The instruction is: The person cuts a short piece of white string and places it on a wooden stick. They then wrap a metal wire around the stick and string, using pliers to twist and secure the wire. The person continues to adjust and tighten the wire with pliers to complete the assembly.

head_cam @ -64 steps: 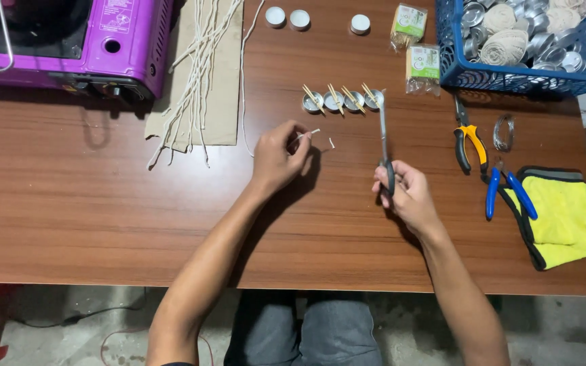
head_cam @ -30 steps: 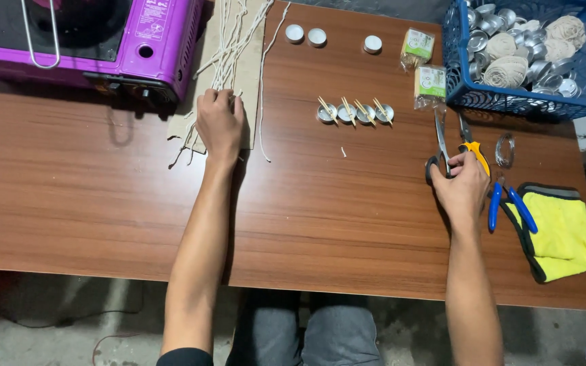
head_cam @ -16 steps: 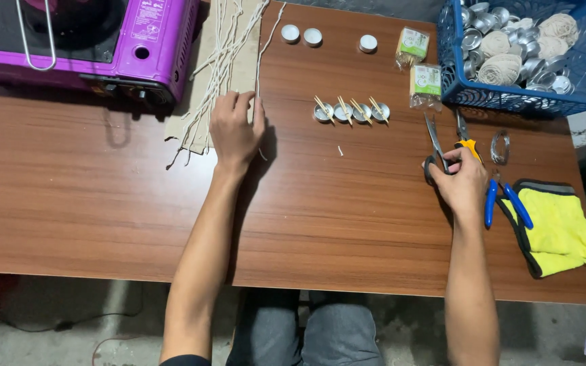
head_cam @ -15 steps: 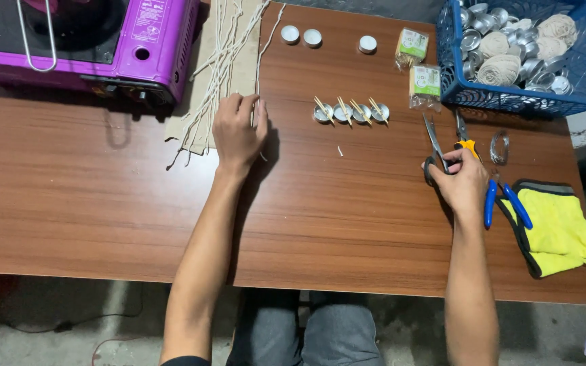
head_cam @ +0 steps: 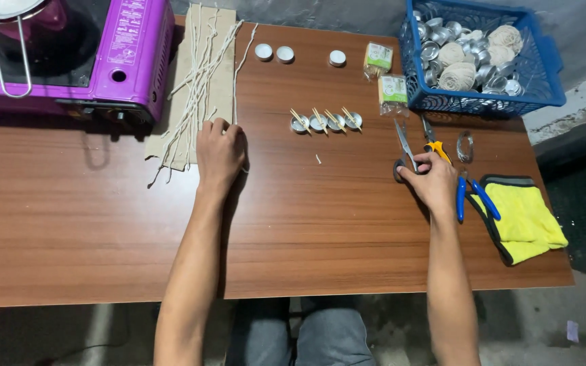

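Note:
My left hand (head_cam: 220, 152) rests at the edge of a brown cardboard sheet (head_cam: 220, 74) and pinches one long white wick string (head_cam: 237, 68) that runs toward the table's back. More white strings (head_cam: 191, 88) lie spread on the cardboard. My right hand (head_cam: 434, 181) lies on the table with its fingers in the black handles of a pair of scissors (head_cam: 405, 144), blades pointing away from me. Between the hands, four small metal cups with wooden sticks across them (head_cam: 327, 122) stand in a row. A tiny white wick scrap (head_cam: 317, 159) lies near them.
A purple portable gas stove (head_cam: 69, 54) with a pot stands back left. A blue basket (head_cam: 483, 61) of metal cups and twine balls is back right. Orange-handled pliers (head_cam: 435, 146), blue-handled pliers (head_cam: 473, 200), a yellow cloth (head_cam: 523, 220), two small packets (head_cam: 384, 74) and three white discs (head_cam: 286, 54) lie around.
My left hand went from the table's middle to the strings on the cardboard and took one. My right hand carried the scissors rightward and lowered them flat onto the table by the pliers.

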